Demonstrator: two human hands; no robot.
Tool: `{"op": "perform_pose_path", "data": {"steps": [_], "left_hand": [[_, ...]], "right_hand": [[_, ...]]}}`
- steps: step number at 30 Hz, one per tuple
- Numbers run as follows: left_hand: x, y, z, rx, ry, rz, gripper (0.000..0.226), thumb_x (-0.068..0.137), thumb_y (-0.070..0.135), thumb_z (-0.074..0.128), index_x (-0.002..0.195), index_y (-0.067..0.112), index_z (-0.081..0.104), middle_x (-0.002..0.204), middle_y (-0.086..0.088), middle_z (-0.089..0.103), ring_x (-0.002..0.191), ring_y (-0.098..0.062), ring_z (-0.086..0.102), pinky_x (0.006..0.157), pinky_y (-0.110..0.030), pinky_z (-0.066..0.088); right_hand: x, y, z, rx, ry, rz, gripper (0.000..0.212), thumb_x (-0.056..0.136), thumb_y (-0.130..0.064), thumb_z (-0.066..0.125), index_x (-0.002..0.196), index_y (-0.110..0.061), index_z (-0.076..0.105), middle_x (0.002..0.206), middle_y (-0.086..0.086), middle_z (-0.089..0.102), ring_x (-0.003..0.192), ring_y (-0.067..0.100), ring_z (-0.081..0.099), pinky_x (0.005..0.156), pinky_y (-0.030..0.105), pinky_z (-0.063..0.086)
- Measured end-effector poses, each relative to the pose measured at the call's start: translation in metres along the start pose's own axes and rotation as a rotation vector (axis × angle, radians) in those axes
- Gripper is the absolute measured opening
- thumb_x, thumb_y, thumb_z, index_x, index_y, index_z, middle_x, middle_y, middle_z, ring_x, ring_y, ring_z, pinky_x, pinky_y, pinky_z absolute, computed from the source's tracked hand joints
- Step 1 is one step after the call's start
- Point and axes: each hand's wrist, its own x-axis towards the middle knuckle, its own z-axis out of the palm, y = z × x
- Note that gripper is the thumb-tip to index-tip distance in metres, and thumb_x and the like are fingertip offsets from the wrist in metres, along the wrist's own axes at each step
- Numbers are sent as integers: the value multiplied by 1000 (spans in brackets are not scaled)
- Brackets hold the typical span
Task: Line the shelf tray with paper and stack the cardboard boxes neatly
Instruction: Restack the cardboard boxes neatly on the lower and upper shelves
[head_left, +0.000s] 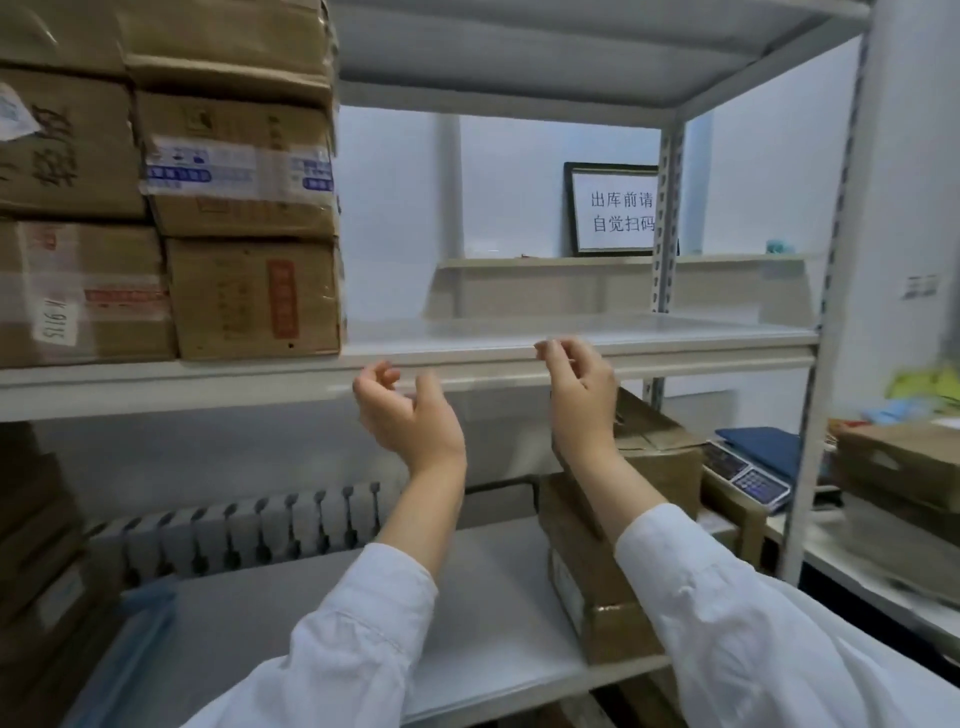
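A white sheet of paper (597, 330) lies flat on the right half of the middle shelf tray (675, 364). My left hand (410, 415) hangs just below the tray's front lip, fingers loosely curled and holding nothing. My right hand (579, 384) is at the front edge of the tray, fingertips curled at the paper's near edge; whether it pinches the paper is unclear. Stacked cardboard boxes (244, 208) fill the left half of the same shelf. More cardboard boxes (618, 545) sit stacked on the lower shelf behind my right forearm.
A framed sign (618, 208) stands on a ledge behind the rack. A weighing scale (748, 475) and a box (898, 457) sit on a table at the right. A radiator (249, 530) runs behind the lower shelf. Further boxes (36, 545) stand at the lower left.
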Motion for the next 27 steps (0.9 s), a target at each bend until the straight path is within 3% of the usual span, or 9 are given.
{"op": "perform_pose_path", "data": {"steps": [5,7,9,13,17,20,24,25,27], "left_hand": [[-50,-54,38,23,13,-319,31,87,7,54,117,6,45,107,-8,50,91,-23,49,76,-32,39],[-69,-67,59,53,13,-399,34,88,9,55,120,5,45,108,-6,49,90,-21,47,75,-29,36],[-87,-82,80,112,-33,-476,37,89,13,56,123,6,44,113,-7,49,94,-22,48,77,-29,36],[-114,-106,111,210,-254,-708,56,88,28,61,134,7,37,136,-16,43,121,-32,44,88,-36,36],[-136,-112,129,289,-436,-980,101,81,51,64,152,16,0,158,-11,15,143,-33,19,113,-49,20],[-154,-116,136,303,-515,-1168,133,47,80,68,152,23,9,157,-14,19,141,-41,21,112,-61,16],[-159,-143,139,305,-503,-1220,157,13,90,63,150,27,17,156,-17,20,140,-46,18,109,-69,11],[-163,-128,140,291,-495,-1215,162,7,89,63,150,28,16,156,-16,19,141,-47,16,108,-69,10],[-165,-123,140,258,-459,-1191,153,18,90,62,150,28,16,157,-16,18,141,-47,14,107,-70,8]], "right_hand": [[5,67,-70,-34,127,151,30,97,-20,46,71,-17,61,78,10,62,79,25,57,76,36,45],[15,90,-96,-96,176,213,25,96,-24,46,75,-26,58,86,3,61,86,21,57,84,41,48],[29,112,-120,-170,204,294,11,95,-29,49,92,-24,58,105,1,56,101,20,54,94,45,45],[57,157,-155,-302,63,575,60,88,-42,57,140,-19,36,145,9,37,133,32,36,108,52,33],[74,183,-168,-67,-136,897,92,83,-44,65,151,-13,12,153,16,28,138,37,31,112,52,30],[76,194,-169,-11,-251,980,86,85,-43,64,150,-12,18,149,15,36,133,35,39,110,46,34],[71,199,-167,16,-312,956,51,90,-36,58,133,-12,45,128,11,56,115,30,54,97,39,44],[70,200,-167,23,-300,932,49,90,-34,58,133,-12,47,126,10,57,114,30,55,97,39,45],[67,199,-167,38,-300,884,49,89,-32,60,133,-13,49,125,9,60,111,29,56,98,42,46]]}}
